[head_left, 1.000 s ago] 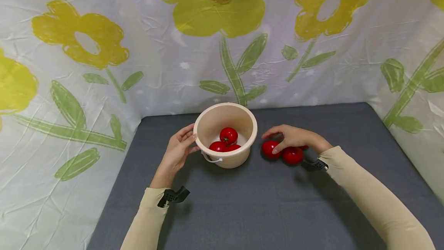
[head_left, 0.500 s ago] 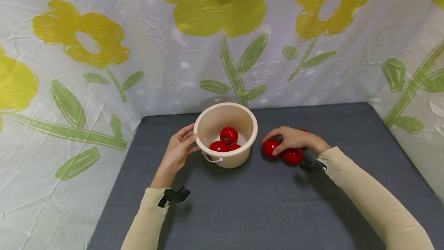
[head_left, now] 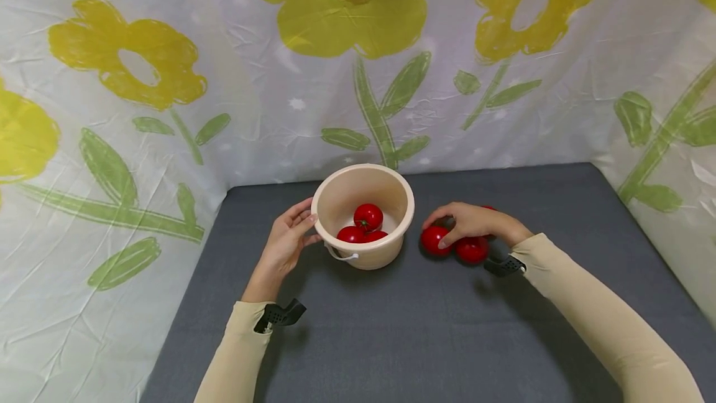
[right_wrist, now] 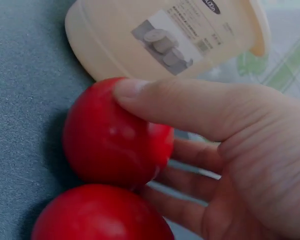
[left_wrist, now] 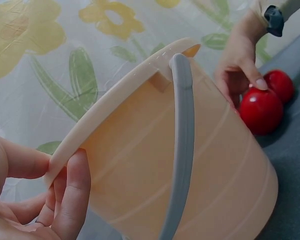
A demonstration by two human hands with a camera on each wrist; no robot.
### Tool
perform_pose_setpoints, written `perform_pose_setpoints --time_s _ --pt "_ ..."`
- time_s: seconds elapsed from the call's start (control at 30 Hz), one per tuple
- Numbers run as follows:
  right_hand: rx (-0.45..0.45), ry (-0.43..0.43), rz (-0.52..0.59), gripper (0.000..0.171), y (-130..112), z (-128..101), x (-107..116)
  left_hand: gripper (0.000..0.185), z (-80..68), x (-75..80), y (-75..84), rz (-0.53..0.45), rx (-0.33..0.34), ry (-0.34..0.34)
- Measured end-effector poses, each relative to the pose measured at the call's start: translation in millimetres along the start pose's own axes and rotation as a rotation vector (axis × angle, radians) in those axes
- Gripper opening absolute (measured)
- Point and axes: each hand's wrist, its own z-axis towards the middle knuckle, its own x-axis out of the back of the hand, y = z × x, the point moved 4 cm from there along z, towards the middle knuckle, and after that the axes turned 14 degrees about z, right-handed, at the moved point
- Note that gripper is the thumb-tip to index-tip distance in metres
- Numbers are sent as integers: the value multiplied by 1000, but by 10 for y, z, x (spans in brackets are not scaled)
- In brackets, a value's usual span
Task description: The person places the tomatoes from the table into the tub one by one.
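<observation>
A cream bucket (head_left: pixel 377 260) with a pale handle (left_wrist: pixel 182 130) stands on the dark table, its mouth tipped toward the head camera. Inside it lie several red tomatoes (head_left: pixel 368 217). My left hand (head_left: pixel 284 247) pinches the bucket's rim (left_wrist: pixel 85 117) between thumb and fingers at its left side. To the right of the bucket, my right hand (head_left: pixel 472 219) grips a tomato (right_wrist: pixel 115 140), thumb on the near side and fingers behind it. A second tomato (head_left: pixel 472 250) touches or nearly touches the gripped one. Another red one (head_left: pixel 489 208) is mostly hidden behind the hand.
A dark grey cloth covers the table (head_left: pixel 380 341). White curtains (head_left: pixel 268 117) printed with yellow flowers hang behind it and along both sides. The bucket's printed label (right_wrist: pixel 177 37) faces the right hand. Each wrist wears a black strap (head_left: pixel 505 265).
Both hands and the bucket stay almost in place. The red tomato behind the right hand shows a little more above the wrist than one second ago.
</observation>
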Motion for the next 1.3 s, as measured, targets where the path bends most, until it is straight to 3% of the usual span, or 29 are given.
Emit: perform_pose_setpoints --time_s 0.2,0.53,0.97,1.3 --pt "-46 -59 -25 58 43 33 -57 53 2 0 2 0 0 0" --pt "-4 -13 18 59 -68 -35 76 53 1 4 9 4 2 2" --pt "32 109 42 57 -691 -130 657 52 -9 -6 13 10 -4 0" --pt "122 95 -59 55 -1349 161 840 51 -11 -2 6 10 -10 8"
